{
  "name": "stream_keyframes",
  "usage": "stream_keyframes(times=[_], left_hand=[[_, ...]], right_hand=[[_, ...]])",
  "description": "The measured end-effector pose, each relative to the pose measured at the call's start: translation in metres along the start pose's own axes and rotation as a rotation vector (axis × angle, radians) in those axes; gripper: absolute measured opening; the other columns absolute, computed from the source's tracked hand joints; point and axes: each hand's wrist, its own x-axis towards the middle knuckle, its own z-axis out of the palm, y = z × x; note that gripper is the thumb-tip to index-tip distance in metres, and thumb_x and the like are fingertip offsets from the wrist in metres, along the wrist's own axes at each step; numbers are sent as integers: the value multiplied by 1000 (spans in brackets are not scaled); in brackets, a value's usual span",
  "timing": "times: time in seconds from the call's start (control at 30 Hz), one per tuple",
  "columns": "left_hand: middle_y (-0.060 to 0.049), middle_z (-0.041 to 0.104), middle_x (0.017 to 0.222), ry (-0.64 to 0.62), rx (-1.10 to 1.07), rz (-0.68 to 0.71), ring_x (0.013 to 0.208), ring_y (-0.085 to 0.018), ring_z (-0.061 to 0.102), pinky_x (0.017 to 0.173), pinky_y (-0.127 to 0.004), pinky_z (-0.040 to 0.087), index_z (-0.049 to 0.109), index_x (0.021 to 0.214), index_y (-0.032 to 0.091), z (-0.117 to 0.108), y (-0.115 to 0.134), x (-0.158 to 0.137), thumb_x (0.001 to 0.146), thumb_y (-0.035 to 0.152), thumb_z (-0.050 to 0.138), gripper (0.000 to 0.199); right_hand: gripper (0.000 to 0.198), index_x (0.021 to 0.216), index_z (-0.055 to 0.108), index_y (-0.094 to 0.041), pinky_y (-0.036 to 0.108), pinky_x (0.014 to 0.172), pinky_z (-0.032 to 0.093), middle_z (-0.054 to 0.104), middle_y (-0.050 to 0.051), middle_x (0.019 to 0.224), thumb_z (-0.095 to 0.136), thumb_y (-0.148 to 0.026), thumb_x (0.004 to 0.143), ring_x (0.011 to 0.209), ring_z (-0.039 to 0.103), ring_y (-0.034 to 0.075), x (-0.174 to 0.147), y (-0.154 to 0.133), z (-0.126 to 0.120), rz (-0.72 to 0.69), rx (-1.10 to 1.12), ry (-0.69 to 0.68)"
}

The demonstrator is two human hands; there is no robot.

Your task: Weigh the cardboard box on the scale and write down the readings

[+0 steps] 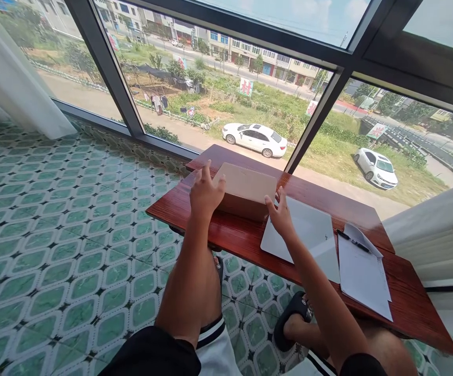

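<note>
Sideways, the box (246, 183) stretches its long axis from left hand (206, 196) to right hand (280, 215), both loosely spread.

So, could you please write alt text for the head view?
A person's left hand and right hand flank a brown rectangular cardboard box on a glossy reddish wooden table, beside a closed silver laptop and white papers.

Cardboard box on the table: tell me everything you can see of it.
The box is plain brown and oblong, apparently cardboard, with a pale, flat top and a darker, shaded near side. No opening shows. It lies on the glossy red-brown table, just left of the laptop. The left hand is at its left end, the right hand at its right; whether either presses on it is unclear.
</note>
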Motion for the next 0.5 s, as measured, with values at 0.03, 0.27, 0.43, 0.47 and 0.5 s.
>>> stream_keyframes(times=[0.03,0.27,0.43,0.47,0.5], left_hand=[[-16,48,149,-28,24,-13,139,-33,45,113,-50,39,35,150,18,1,-1,0,88,46,47,70],[-19,45,152,-189,125,-96,137,-38,46,111,-52,40,32,153,19,0,-2,0,87,54,46,76],[-19,47,150,-256,166,-146,133,-38,51,110,-51,41,30,154,19,-2,1,0,86,57,47,79],[-20,47,150,-259,170,-143,133,-38,51,110,-51,41,30,154,18,-2,1,-1,87,56,47,79],[-20,48,149,-261,174,-141,133,-38,51,109,-50,41,29,154,17,-2,1,-1,87,56,46,79]], right_hand=[[102,158,19,-8,45,121,29,25,17,160,52,-69,84,148,31,29,-1,0,2,7,-23,-11],[114,158,18,-3,46,125,18,17,17,163,54,-77,78,151,21,31,-5,-4,7,39,-136,-46],[113,156,24,-6,46,124,22,21,18,162,59,-76,76,150,25,32,-3,1,8,23,-152,-38],[111,156,25,-7,47,123,24,24,18,161,59,-76,76,149,27,32,-3,2,8,13,-153,-34],[108,155,27,-8,48,122,27,28,19,159,59,-76,78,147,31,33,-3,4,8,-7,-154,-31]])
